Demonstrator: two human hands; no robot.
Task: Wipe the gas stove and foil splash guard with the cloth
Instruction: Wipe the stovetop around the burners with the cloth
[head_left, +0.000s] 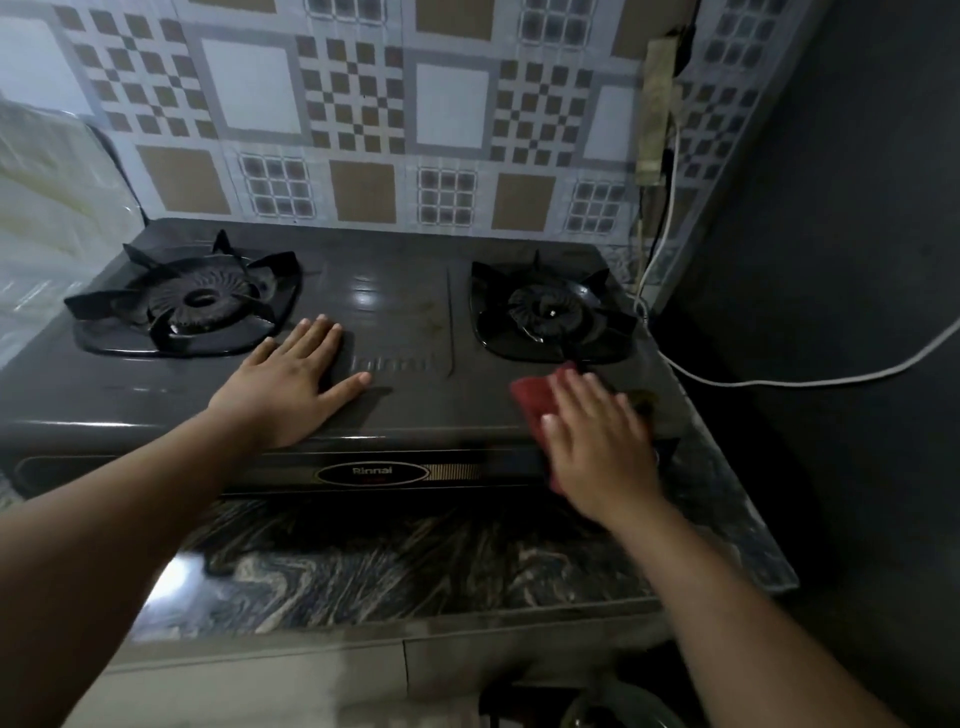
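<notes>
A dark two-burner gas stove (400, 312) sits on a marbled counter, with a left burner (192, 304) and a right burner (550, 312). Behind it stands the patterned foil splash guard (363, 119) on the wall. My left hand (291, 382) lies flat, fingers spread, on the stove top between the burners. My right hand (597, 441) presses a red cloth (535, 395) onto the stove's front right corner, in front of the right burner. The cloth is mostly hidden under the hand, and the hand is slightly blurred.
The marbled counter (363, 561) runs in front of the stove. A white cable (779, 382) trails from a power strip (657, 114) on the wall at right. Clear plastic sheeting (52, 208) hangs at left. A dark wall (857, 260) closes the right side.
</notes>
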